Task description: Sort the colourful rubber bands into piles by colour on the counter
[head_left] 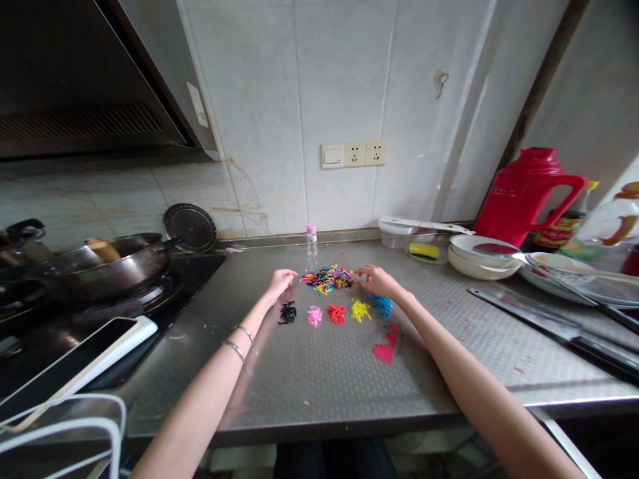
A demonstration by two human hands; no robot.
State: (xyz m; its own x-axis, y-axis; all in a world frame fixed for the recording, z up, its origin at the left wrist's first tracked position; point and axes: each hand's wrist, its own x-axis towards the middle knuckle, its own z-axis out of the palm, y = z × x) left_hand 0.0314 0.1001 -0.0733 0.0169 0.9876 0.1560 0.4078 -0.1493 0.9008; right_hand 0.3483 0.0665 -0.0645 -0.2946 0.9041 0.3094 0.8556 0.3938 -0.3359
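Observation:
A mixed pile of small multicoloured rubber bands (329, 277) lies on the steel counter. My left hand (282, 282) is at the pile's left edge, palm down, fingers loosely stretched towards it. At the right edge is my right hand (378, 277), its fingers lightly bent and apart, tips by the bands; nothing held shows in either hand. Nearer me, sorted heaps form a row: black bands (287, 313), pink bands (314, 315), red bands (336, 314), yellow bands (360, 310) and blue bands (382, 307), the last just below my right wrist.
Behind the pile stands a clear bottle with a pink cap (312, 241). Red torn scraps (385, 349) lie near the front. To the right are a cleaver (524, 313), stacked bowls (482, 259) and a red thermos (524, 196). A pan (107, 266) sits on the stove at left.

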